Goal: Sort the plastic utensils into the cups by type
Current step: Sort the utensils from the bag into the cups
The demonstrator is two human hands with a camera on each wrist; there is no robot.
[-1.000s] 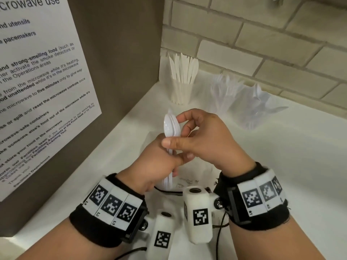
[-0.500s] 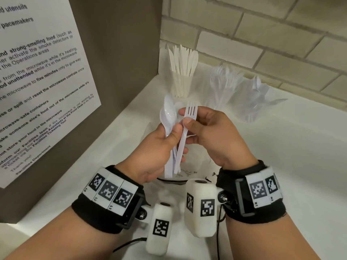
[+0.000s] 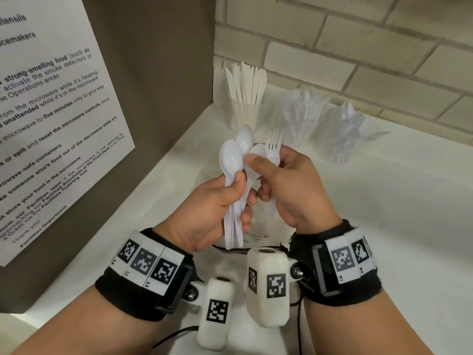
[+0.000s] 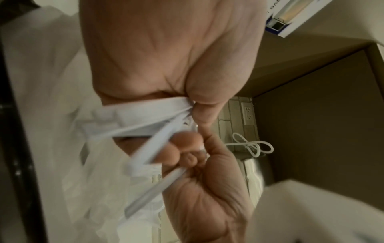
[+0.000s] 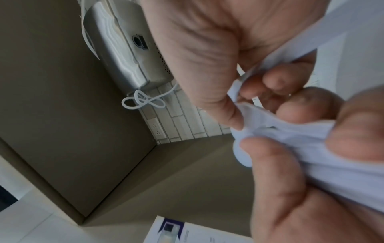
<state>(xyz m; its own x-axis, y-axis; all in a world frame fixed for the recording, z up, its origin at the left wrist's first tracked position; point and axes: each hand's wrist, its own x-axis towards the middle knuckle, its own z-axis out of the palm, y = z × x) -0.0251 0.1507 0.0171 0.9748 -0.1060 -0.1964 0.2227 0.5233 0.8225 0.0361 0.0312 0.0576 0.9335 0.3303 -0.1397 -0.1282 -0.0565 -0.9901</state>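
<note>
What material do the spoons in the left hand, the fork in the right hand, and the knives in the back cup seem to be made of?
Spoons: glossy white plastic, probably; the bowls carry bright highlights and look thin.
Fork: the same white plastic by its look, slightly translucent at the tines.
Knives in the cup: matte cream, with no shine; plastic or a wood-like material, I cannot tell which.

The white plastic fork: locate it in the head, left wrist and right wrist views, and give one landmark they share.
Head: the fork stands tines-up at centre, held by the right hand beside the left hand's spoons.
Left wrist: blurred white handles cross mid-frame; which one is the fork cannot be told.
Right wrist: white plastic sits between the fingers at right; no tines visible.
Shared landmark: the brick wall.
</note>
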